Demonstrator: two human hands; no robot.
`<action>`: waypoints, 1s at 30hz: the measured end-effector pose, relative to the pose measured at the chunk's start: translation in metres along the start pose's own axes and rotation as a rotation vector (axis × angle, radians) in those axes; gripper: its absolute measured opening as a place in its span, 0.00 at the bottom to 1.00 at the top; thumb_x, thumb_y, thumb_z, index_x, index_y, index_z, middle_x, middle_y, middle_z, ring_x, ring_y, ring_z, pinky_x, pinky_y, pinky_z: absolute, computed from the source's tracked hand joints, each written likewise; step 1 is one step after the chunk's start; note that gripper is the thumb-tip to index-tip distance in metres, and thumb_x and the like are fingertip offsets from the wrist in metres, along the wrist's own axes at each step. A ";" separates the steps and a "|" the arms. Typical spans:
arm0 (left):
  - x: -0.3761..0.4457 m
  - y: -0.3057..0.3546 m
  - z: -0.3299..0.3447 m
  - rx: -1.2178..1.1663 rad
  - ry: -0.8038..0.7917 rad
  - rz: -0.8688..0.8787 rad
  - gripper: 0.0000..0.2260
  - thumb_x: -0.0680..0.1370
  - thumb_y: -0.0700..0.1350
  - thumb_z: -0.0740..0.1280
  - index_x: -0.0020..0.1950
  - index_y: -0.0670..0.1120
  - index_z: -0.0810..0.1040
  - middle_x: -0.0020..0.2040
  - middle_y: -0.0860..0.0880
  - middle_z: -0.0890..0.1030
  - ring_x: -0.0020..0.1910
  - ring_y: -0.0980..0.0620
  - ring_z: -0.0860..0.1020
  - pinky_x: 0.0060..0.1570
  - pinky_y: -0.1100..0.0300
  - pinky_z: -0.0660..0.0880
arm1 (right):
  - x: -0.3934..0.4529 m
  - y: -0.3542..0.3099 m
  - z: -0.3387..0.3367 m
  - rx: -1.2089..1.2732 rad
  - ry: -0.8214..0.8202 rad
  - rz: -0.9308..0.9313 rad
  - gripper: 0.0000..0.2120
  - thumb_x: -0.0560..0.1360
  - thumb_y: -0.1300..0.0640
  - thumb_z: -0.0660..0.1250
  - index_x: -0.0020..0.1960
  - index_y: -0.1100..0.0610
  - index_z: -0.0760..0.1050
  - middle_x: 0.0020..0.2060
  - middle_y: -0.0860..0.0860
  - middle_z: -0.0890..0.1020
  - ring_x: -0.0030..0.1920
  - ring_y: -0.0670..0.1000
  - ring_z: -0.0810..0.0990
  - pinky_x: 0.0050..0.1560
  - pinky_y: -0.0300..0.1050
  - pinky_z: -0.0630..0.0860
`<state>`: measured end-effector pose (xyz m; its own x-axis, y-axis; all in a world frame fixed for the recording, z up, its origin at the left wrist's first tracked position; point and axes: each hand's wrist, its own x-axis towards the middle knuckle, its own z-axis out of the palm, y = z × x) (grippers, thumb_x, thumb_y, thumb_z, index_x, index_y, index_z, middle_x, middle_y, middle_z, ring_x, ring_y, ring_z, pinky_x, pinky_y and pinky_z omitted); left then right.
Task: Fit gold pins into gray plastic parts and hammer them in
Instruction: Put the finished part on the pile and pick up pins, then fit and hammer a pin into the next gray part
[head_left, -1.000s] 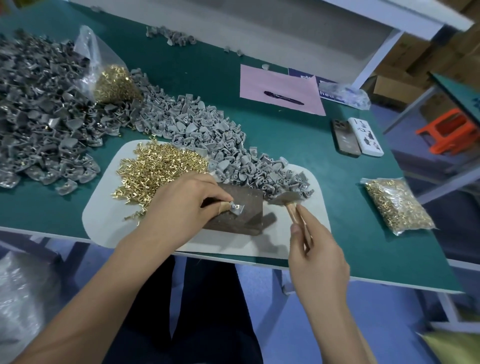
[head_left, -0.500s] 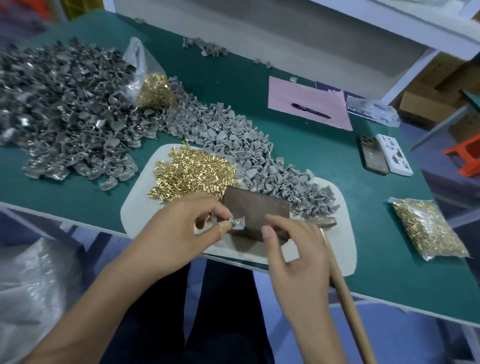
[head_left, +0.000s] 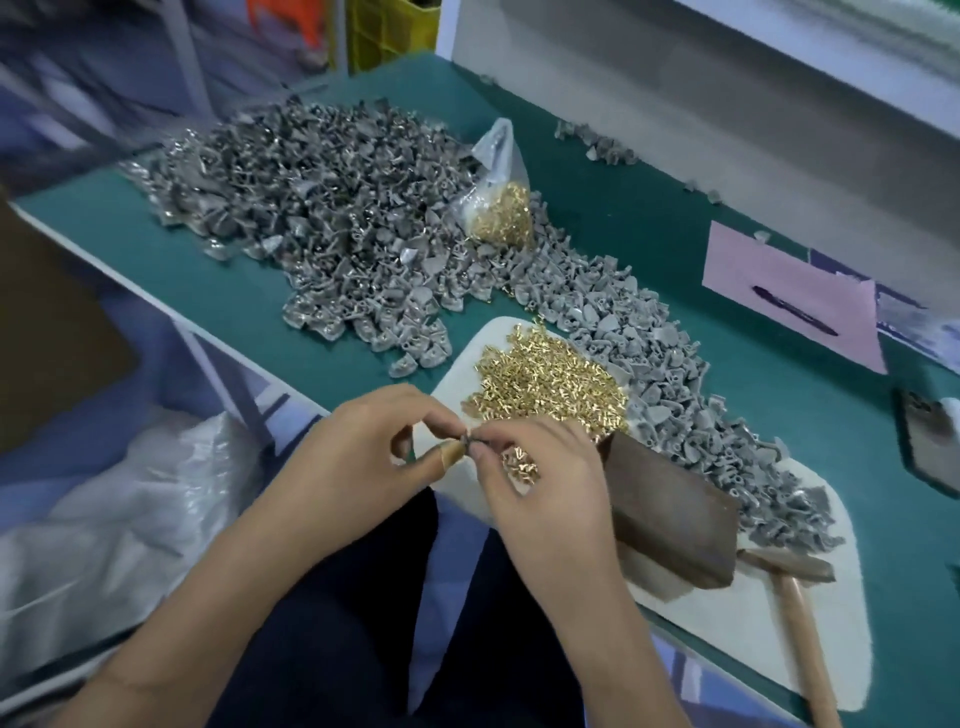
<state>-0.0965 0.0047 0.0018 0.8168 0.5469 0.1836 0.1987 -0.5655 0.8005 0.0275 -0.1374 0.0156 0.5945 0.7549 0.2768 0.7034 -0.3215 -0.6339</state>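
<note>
My left hand (head_left: 358, 457) and my right hand (head_left: 540, 478) meet at the table's front edge and both pinch one small gray plastic part (head_left: 470, 440) between thumb and fingertips. Most of the part is hidden by the fingers. A heap of loose gold pins (head_left: 550, 382) lies on the white mat (head_left: 821, 639) just beyond my hands. A few gold pins (head_left: 519, 467) lie under my right hand. The dark brown block (head_left: 670, 525) sits on the mat to the right. Beside it the hammer (head_left: 795, 587) lies flat, its wooden handle running off the front edge.
A big pile of gray parts (head_left: 322, 223) covers the green table (head_left: 218, 291) at the back left, and a paler band of gray parts (head_left: 649, 353) runs along the mat. A plastic bag of gold pins (head_left: 498, 208), a pink sheet with a pen (head_left: 789, 301), a phone (head_left: 930, 441).
My right hand let go of the hammer, which now lies on the mat, and joined my left hand on the gray part. Both hands moved off the block to the left. The view swung left.
</note>
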 end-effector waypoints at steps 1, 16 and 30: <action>-0.001 -0.006 -0.004 0.022 0.031 -0.038 0.06 0.75 0.51 0.73 0.51 0.60 0.81 0.45 0.57 0.80 0.39 0.53 0.76 0.40 0.50 0.76 | 0.006 -0.002 0.007 -0.007 -0.010 0.002 0.04 0.76 0.54 0.73 0.48 0.45 0.82 0.44 0.39 0.81 0.50 0.48 0.76 0.54 0.52 0.73; 0.007 -0.048 -0.016 0.336 0.120 -0.079 0.09 0.77 0.49 0.70 0.57 0.51 0.81 0.54 0.56 0.79 0.53 0.51 0.74 0.50 0.53 0.76 | 0.062 -0.010 0.062 -0.296 -0.132 -0.045 0.05 0.78 0.53 0.71 0.51 0.51 0.84 0.46 0.47 0.79 0.53 0.52 0.70 0.56 0.51 0.71; 0.068 -0.061 -0.003 0.339 0.115 -0.014 0.13 0.78 0.44 0.70 0.61 0.42 0.81 0.55 0.46 0.79 0.57 0.44 0.74 0.60 0.49 0.71 | 0.127 -0.007 0.079 -0.155 -0.194 0.036 0.13 0.78 0.62 0.68 0.62 0.56 0.79 0.57 0.49 0.79 0.60 0.50 0.75 0.64 0.46 0.72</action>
<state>-0.0547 0.0785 -0.0323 0.7504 0.6110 0.2520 0.3936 -0.7194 0.5723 0.0672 0.0061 -0.0020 0.5452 0.8320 0.1028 0.7434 -0.4231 -0.5181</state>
